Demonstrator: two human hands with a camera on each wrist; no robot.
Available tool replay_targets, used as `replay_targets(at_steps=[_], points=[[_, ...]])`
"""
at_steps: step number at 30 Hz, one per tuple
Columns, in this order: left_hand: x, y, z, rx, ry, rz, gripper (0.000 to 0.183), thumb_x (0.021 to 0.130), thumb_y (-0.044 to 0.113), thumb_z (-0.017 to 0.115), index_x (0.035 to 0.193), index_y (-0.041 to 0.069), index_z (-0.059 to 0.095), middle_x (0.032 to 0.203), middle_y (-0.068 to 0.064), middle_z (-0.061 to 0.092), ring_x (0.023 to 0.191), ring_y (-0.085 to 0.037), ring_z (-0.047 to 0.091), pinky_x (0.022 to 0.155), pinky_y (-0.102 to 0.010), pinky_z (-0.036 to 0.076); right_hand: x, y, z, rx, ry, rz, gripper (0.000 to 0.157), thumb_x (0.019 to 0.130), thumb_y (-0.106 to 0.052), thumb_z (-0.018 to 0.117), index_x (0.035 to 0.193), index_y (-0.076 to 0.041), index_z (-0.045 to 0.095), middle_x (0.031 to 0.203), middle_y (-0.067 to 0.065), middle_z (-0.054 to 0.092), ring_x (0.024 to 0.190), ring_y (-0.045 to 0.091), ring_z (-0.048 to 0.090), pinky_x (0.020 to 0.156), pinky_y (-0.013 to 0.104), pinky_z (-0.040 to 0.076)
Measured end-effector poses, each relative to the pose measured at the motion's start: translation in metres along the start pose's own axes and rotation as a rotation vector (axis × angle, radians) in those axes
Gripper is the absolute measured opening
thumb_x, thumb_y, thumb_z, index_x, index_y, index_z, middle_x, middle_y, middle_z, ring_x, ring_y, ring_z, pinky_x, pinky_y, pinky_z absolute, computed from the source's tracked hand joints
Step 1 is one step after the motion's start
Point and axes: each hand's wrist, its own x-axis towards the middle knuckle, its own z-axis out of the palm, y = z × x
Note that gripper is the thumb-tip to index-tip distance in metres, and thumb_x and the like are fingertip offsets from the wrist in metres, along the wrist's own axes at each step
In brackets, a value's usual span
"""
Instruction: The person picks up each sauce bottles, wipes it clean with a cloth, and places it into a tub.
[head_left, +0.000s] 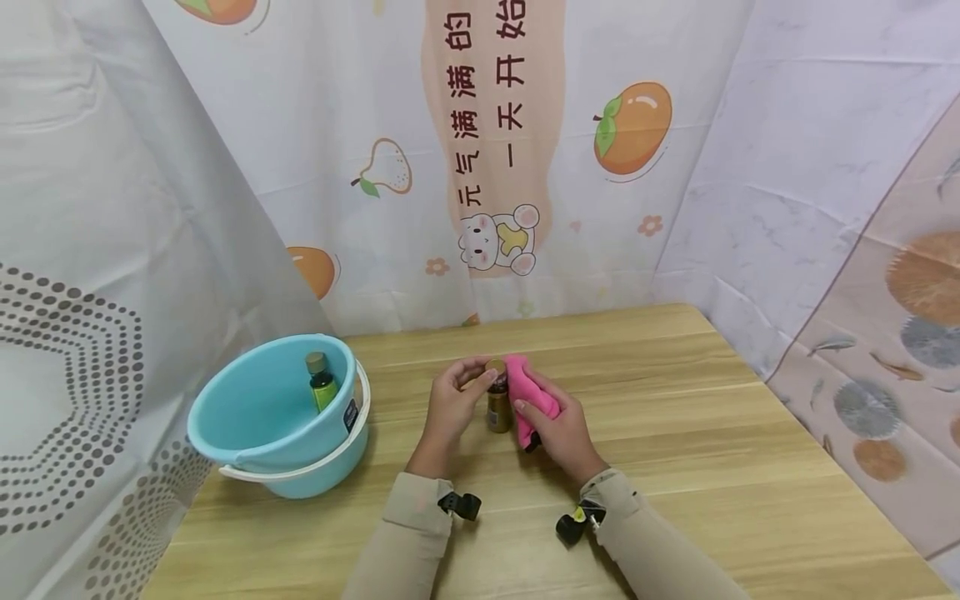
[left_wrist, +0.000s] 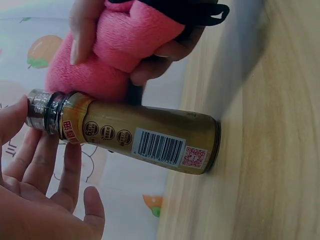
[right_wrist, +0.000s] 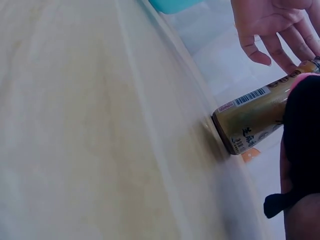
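A slim bottle (head_left: 498, 414) with a gold-brown label stands upright on the table in front of me. My left hand (head_left: 448, 407) pinches its cap (left_wrist: 37, 112) between thumb and fingers, the little finger held away from the glass. In my right hand (head_left: 564, 432) is a bunched pink plush cloth (head_left: 537, 398) with a black edge and a small black loop (left_wrist: 218, 15). The cloth lies against the bottle's side, up by the neck and shoulder. A barcode (left_wrist: 159, 146) and a red square code show on the label in the left wrist view.
To the left stands a light blue bucket (head_left: 247, 456) with a white handle (head_left: 300, 473); inside it leans a green-labelled bottle (head_left: 322, 387) with a brownish cap. Wood-grain table (head_left: 712, 467) extends to the right. Printed curtains (head_left: 585, 208) hang behind and at both sides.
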Motion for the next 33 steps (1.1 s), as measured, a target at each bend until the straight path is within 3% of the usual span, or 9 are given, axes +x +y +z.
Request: replay_targets(at_steps=[5, 10, 13, 18, 22, 29, 33], points=[[-0.005, -0.002, -0.003, -0.024, -0.026, 0.032, 0.035, 0.093, 0.032, 0.08, 0.122, 0.014, 0.074, 0.119, -0.004, 0.075, 0.096, -0.011, 0.065, 0.058, -0.021, 0.041, -0.002, 0.001, 0.0, -0.012, -0.003, 0.043, 0.053, 0.095, -0.022, 0.078, 0.145, -0.03, 0.061, 0.142, 0.007, 0.063, 0.107, 0.02, 0.068, 0.082, 0.031, 0.062], [-0.008, 0.002, -0.002, -0.016, -0.023, 0.008, 0.037, 0.093, 0.035, 0.079, 0.125, 0.016, 0.073, 0.121, -0.003, 0.074, 0.081, -0.009, 0.059, 0.054, -0.019, 0.037, -0.004, 0.0, -0.001, -0.031, 0.003, 0.09, 0.052, 0.093, -0.023, 0.08, 0.142, -0.027, 0.064, 0.138, 0.008, 0.065, 0.103, 0.02, 0.069, 0.079, 0.03, 0.062], [-0.009, 0.002, -0.003, -0.015, -0.016, -0.004, 0.039, 0.093, 0.036, 0.079, 0.126, 0.015, 0.073, 0.12, -0.003, 0.074, 0.083, -0.01, 0.06, 0.056, -0.019, 0.039, -0.004, 0.0, 0.0, -0.037, 0.003, 0.118, 0.051, 0.092, -0.022, 0.08, 0.141, -0.024, 0.066, 0.129, 0.013, 0.069, 0.094, 0.018, 0.07, 0.073, 0.029, 0.062], [-0.011, 0.001, -0.003, -0.032, -0.016, -0.013, 0.038, 0.093, 0.036, 0.079, 0.125, 0.017, 0.073, 0.12, -0.002, 0.075, 0.105, -0.013, 0.066, 0.072, -0.021, 0.048, -0.007, 0.002, 0.0, -0.076, -0.005, 0.162, 0.052, 0.092, -0.02, 0.081, 0.141, -0.018, 0.065, 0.107, 0.018, 0.072, 0.073, 0.015, 0.07, 0.061, 0.028, 0.06], [-0.012, 0.0, -0.003, -0.048, -0.02, -0.016, 0.038, 0.093, 0.037, 0.078, 0.125, 0.017, 0.073, 0.121, -0.002, 0.075, 0.113, -0.016, 0.067, 0.088, -0.025, 0.052, -0.008, 0.002, 0.0, -0.115, -0.014, 0.198, 0.054, 0.091, -0.021, 0.081, 0.142, -0.018, 0.065, 0.101, 0.017, 0.072, 0.066, 0.015, 0.068, 0.057, 0.028, 0.058], [-0.012, -0.001, -0.005, -0.052, -0.026, -0.015, 0.037, 0.094, 0.038, 0.078, 0.126, 0.019, 0.073, 0.125, 0.0, 0.074, 0.118, -0.016, 0.067, 0.093, -0.025, 0.053, -0.007, 0.003, 0.001, -0.173, 0.0, 0.227, 0.054, 0.089, -0.022, 0.082, 0.14, -0.019, 0.066, 0.108, 0.011, 0.074, 0.079, 0.015, 0.069, 0.065, 0.027, 0.058], [-0.012, 0.0, -0.006, -0.017, -0.004, 0.014, 0.036, 0.094, 0.037, 0.077, 0.124, 0.018, 0.075, 0.128, 0.0, 0.073, 0.125, -0.014, 0.063, 0.104, -0.033, 0.048, -0.006, 0.002, 0.001, -0.193, -0.003, 0.236, 0.053, 0.088, -0.024, 0.083, 0.139, -0.023, 0.068, 0.109, 0.009, 0.075, 0.082, 0.017, 0.069, 0.068, 0.028, 0.058]])
